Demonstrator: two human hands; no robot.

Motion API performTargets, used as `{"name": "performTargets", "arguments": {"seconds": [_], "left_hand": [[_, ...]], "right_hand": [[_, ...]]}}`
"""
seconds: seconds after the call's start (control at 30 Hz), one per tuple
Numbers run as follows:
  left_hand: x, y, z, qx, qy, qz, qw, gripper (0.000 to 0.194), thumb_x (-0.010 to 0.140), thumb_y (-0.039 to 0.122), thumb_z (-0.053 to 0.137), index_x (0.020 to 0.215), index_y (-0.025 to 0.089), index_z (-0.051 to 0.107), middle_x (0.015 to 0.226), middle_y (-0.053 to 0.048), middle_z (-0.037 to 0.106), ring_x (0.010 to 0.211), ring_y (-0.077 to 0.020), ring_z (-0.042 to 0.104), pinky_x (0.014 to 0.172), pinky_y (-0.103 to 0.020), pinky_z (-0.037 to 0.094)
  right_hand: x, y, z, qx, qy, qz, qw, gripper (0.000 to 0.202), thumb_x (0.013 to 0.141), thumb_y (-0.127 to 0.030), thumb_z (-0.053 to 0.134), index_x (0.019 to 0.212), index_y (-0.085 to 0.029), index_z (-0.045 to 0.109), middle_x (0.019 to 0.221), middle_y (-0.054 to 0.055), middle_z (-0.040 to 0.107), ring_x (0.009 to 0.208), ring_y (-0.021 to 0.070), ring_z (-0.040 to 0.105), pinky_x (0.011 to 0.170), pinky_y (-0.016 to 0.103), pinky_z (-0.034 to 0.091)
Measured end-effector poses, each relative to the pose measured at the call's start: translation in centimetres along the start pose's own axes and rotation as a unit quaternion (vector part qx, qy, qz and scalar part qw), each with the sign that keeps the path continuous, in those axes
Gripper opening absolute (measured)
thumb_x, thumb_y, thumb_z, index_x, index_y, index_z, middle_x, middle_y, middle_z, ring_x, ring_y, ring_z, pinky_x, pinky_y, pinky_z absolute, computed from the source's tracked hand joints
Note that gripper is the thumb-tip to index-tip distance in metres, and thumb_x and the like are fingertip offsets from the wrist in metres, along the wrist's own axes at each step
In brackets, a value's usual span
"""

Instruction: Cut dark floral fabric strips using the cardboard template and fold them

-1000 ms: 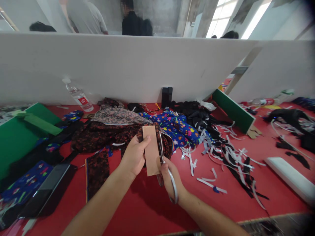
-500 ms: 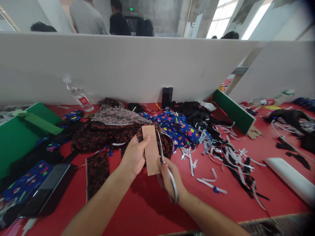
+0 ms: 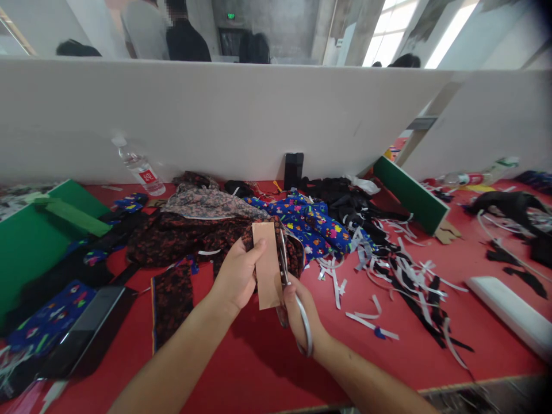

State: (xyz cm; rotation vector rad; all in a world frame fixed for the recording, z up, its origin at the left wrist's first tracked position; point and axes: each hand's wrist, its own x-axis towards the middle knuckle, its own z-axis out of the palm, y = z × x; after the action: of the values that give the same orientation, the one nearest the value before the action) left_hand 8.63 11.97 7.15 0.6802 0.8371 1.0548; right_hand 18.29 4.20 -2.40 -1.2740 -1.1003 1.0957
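Note:
My left hand pinches a tan cardboard strip, thumb flat on its face. Dark floral fabric lies behind the strip and shows past its right edge. In my right hand is a pair of scissors, fingers wrapped in the handles. Their blades point away from me along the strip's right edge; whether they touch the fabric I cannot tell. More of the dark floral cloth spreads out beyond my left hand. A separate dark floral piece with a coloured edge rests left of my forearm.
Blue patterned fabric and black cloth lie toward the white partition. White strips litter the right side. A water bottle, a phone, green boards and a white box stand or lie around.
Both hands, with the cardboard strip and the scissors, have shifted very slightly right. Beyond the partition, a person in dark clothes has moved left.

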Motion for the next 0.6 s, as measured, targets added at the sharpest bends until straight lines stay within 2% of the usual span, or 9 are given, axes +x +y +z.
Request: {"name": "performTargets", "arguments": {"seconds": [0.23, 0.43, 0.6], "left_hand": [[-0.09, -0.01, 0.11, 0.002, -0.001, -0.003, 1.000, 0.030, 0.064, 0.021, 0.074, 0.090, 0.016, 0.061, 0.085, -0.003, 0.069, 0.081, -0.0184, 0.065, 0.077, -0.030, 0.049], [-0.17, 0.01, 0.15, 0.003, 0.002, -0.011, 1.000, 0.033, 0.064, 0.021, 0.074, 0.093, 0.016, 0.060, 0.083, -0.003, 0.069, 0.082, -0.0201, 0.065, 0.076, -0.031, 0.050], [-0.17, 0.14, 0.16, 0.008, 0.006, -0.011, 1.000, 0.034, 0.063, 0.022, 0.075, 0.093, 0.017, 0.060, 0.081, -0.003, 0.069, 0.079, -0.0205, 0.066, 0.073, -0.032, 0.051]], "right_hand": [[-0.03, 0.28, -0.07, 0.008, -0.013, -0.004, 1.000, 0.052, 0.084, -0.067, 0.032, 0.077, -0.018, 0.050, 0.048, -0.006, 0.038, 0.041, 0.0071, 0.032, 0.038, 0.019, 0.027], [-0.10, 0.45, -0.12, 0.026, -0.008, 0.021, 0.999, 0.049, 0.084, -0.065, 0.035, 0.076, -0.019, 0.048, 0.044, -0.007, 0.034, 0.037, 0.0067, 0.029, 0.036, 0.018, 0.025], [0.00, 0.35, -0.04, 0.036, -0.011, 0.020, 0.999, 0.051, 0.083, -0.068, 0.035, 0.078, -0.019, 0.050, 0.044, -0.007, 0.037, 0.037, 0.0072, 0.031, 0.036, 0.019, 0.027]]}}
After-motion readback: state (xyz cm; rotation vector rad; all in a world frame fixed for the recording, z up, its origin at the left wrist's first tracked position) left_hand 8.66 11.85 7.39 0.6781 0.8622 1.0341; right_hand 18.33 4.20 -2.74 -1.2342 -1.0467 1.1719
